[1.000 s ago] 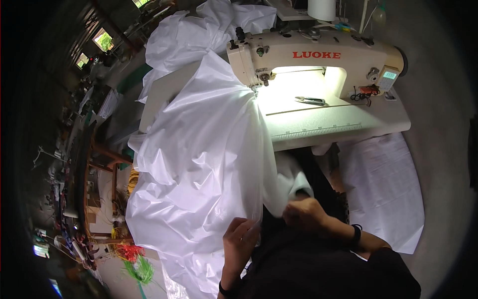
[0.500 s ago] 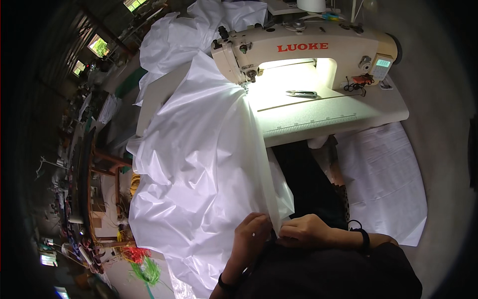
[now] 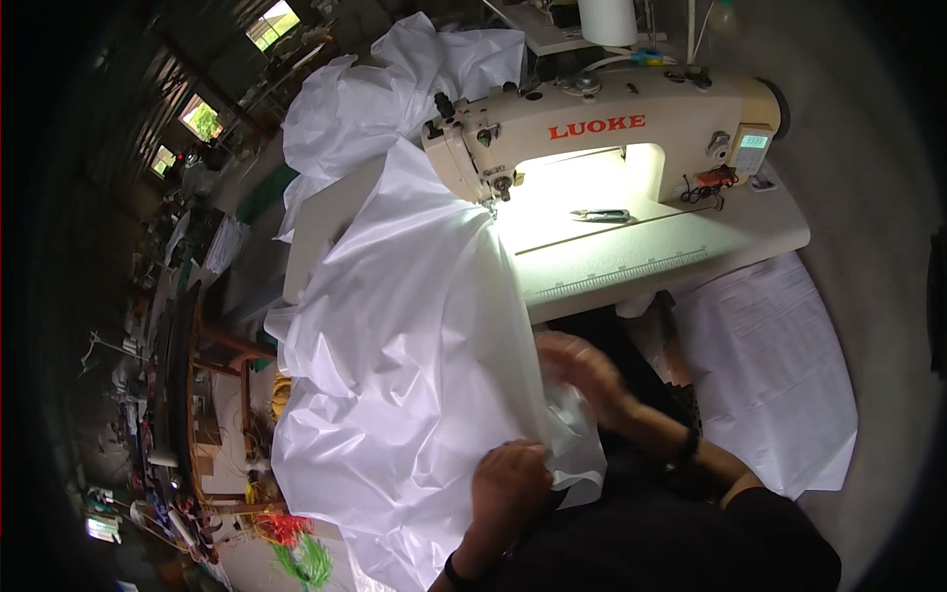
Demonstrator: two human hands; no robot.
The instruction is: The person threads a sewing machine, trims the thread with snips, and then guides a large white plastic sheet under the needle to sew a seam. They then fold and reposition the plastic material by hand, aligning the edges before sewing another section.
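Observation:
A large white plastic-like sheet (image 3: 414, 345) spreads in creased folds from under the needle of a sewing machine (image 3: 592, 123) down to my lap. My left hand (image 3: 511, 488) has its fingers curled closed on the sheet's right edge, low down near my body. Higher along that same edge is my right hand (image 3: 592, 380), blurred by motion, with its fingertips beside or against the sheet. The blur hides whether those fingers grip anything. Where the sheet meets the needle area, a bright lamp lights the machine bed (image 3: 671, 242).
Small thread snips (image 3: 600, 215) lie on the machine bed. More white sheeting (image 3: 345, 113) is heaped behind the machine, and another white piece (image 3: 774, 375) hangs at the right. Red strands (image 3: 284, 529) and green strands (image 3: 306, 560) lie at lower left, below a wooden frame (image 3: 232, 345).
My right hand has left its place beside the left hand and moved up along the sheet's edge. My left hand stays low on the sheet. The whole view has shifted slightly.

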